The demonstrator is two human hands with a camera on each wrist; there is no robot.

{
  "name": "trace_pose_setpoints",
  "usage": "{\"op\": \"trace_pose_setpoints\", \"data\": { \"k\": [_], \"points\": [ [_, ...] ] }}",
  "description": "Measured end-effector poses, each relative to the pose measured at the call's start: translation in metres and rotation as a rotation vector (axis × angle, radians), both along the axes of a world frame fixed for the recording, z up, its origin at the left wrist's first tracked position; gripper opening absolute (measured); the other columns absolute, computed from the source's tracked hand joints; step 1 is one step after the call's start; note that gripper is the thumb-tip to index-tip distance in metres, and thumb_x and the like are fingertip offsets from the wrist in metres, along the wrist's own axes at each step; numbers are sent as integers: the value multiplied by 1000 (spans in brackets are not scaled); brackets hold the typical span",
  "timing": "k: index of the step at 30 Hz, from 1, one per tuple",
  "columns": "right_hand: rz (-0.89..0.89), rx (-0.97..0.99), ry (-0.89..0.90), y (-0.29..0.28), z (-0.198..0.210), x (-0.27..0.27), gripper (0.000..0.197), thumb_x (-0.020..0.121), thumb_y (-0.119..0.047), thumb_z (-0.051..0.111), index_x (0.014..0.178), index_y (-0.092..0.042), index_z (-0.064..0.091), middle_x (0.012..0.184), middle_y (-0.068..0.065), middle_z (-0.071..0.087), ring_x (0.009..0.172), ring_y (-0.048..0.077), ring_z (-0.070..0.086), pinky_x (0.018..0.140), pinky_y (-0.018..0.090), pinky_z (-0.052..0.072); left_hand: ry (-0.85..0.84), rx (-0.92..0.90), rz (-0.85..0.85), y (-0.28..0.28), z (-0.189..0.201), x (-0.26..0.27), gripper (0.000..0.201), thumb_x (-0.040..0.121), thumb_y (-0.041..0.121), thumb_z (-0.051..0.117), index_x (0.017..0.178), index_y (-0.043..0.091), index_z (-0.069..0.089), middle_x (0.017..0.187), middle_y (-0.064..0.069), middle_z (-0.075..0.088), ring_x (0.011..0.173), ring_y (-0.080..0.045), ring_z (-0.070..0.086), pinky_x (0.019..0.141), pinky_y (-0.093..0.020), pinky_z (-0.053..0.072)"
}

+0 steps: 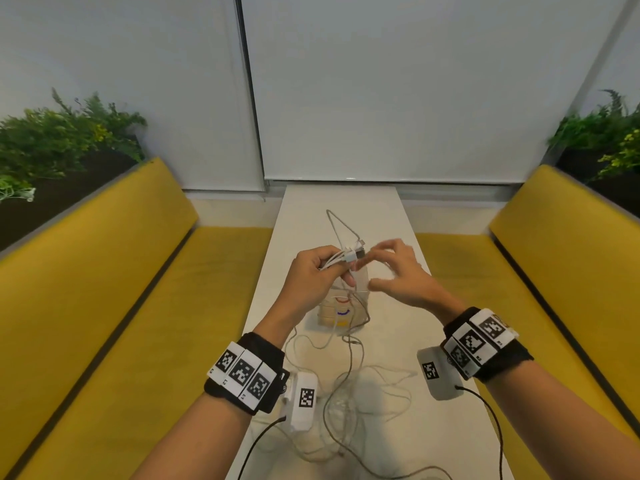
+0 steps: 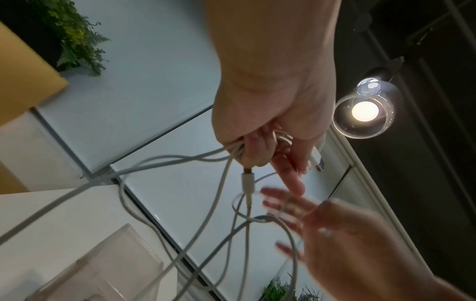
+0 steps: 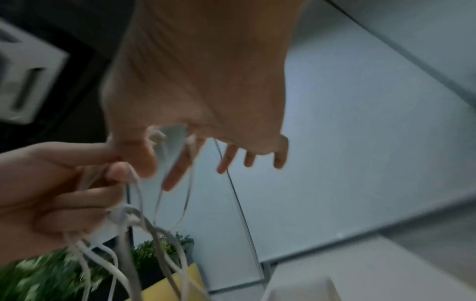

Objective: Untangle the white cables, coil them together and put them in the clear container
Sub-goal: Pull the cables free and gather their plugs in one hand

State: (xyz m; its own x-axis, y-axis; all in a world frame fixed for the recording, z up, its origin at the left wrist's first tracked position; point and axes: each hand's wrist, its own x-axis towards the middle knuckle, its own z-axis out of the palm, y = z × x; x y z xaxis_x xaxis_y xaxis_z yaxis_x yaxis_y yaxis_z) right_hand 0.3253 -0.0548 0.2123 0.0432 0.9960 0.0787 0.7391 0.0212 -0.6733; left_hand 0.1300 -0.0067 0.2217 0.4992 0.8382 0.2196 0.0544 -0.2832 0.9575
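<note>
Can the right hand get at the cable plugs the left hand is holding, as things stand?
Probably yes. The right hand is open beside the plugs, which stick out of the left hand toward it. Only air lies between. The clear container sits lower, out of the way.

Head view looks down along the long white table (image 1: 341, 202); both wrist views face upward, close on both hands and the white cables (image 2: 180, 160).

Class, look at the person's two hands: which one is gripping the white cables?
The left hand: its fingers curl round the white cables. The right hand is spread and holds nothing.
</note>
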Motion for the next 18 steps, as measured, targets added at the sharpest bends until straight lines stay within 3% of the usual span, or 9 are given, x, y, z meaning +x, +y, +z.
{"op": "trace_pose_setpoints", "data": {
  "k": [3, 5, 7, 11, 14, 18],
  "points": [
    [102, 165, -194, -3, 9, -7, 28, 72, -61, 60, 96, -49, 68, 139, -10, 39, 142, 16, 16, 111, 43, 11, 18, -4, 37, 3, -4, 3, 16, 94, 16, 67, 79, 15, 75, 71, -9, 74, 64, -4, 60, 62, -13, 43],
    [108, 237, -239, -2, 11, -9, 36, 73, -72, 55, 91, -46, 73, 137, -9, 43, 143, 17, 16, 112, 43, 11, -8, -5, 84, 6, -6, 4, 16, 92, 18, 70, 77, 17, 76, 72, -8, 73, 66, -10, 63, 65, -21, 48],
    [109, 238, -218, -2, 9, -9, 29, 77, -69, 59, 89, -45, 73, 131, -8, 45, 137, 17, 22, 110, 44, 19, -32, -1, 139, 9, -7, 3, 16, 91, 20, 70, 77, 19, 76, 68, -5, 72, 69, -18, 65, 69, -27, 52],
    [95, 167, -225, -2, 8, -11, 3, 88, -46, 66, 86, -46, 65, 115, -5, 44, 118, 15, 31, 104, 42, 24, -69, 12, 278, 7, -5, 4, 17, 93, 19, 68, 77, 14, 74, 51, 16, 53, 52, 0, 42, 52, -16, 34],
    [109, 128, -230, -3, 10, -10, 7, 90, -40, 57, 83, -41, 58, 104, -2, 41, 106, 15, 33, 98, 39, 26, -106, 23, 360, 8, -4, 7, 22, 95, 20, 66, 74, 19, 73, 52, 16, 52, 54, -4, 40, 55, -24, 33],
    [68, 116, -260, -2, 9, -7, 18, 98, -40, 50, 82, -38, 57, 95, -3, 39, 98, 15, 34, 88, 37, 27, -117, 45, 456, 11, -5, 6, 28, 95, 17, 64, 68, 24, 69, 49, 17, 54, 45, -3, 39, 52, -25, 30]
  ]
}}
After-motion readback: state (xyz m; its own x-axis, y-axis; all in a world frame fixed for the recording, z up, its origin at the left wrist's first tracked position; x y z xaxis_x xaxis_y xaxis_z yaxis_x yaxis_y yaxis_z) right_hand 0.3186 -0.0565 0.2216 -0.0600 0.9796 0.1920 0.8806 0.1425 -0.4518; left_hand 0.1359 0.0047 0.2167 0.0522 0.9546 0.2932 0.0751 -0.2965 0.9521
